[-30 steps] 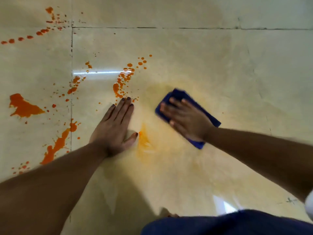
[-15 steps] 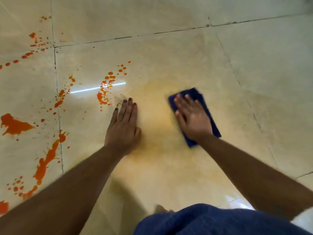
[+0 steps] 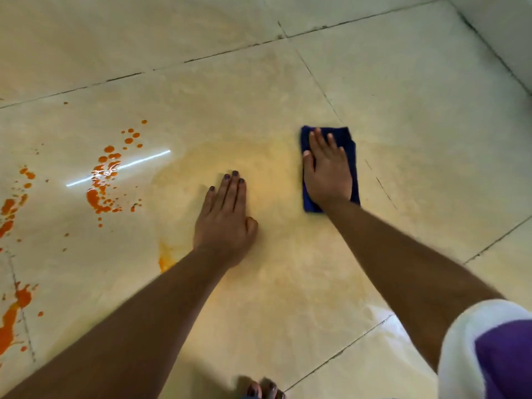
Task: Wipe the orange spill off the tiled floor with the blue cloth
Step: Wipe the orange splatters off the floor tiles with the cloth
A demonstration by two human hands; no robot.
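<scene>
Right hand [image 3: 328,174] flat, pressing blue cloth [image 3: 349,142] at frame centre-right; left hand [image 3: 226,220] flat on tiled floor [image 3: 403,96]; orange spill [image 3: 100,185] remains left: sweep cloth leftward, firm overlapping strokes.

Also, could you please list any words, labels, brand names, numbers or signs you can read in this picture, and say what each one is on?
There are none: no readable text shows on the folded dark blue cloth, the glossy beige tiled floor, the white and purple sleeve, or anywhere else in view.
</scene>
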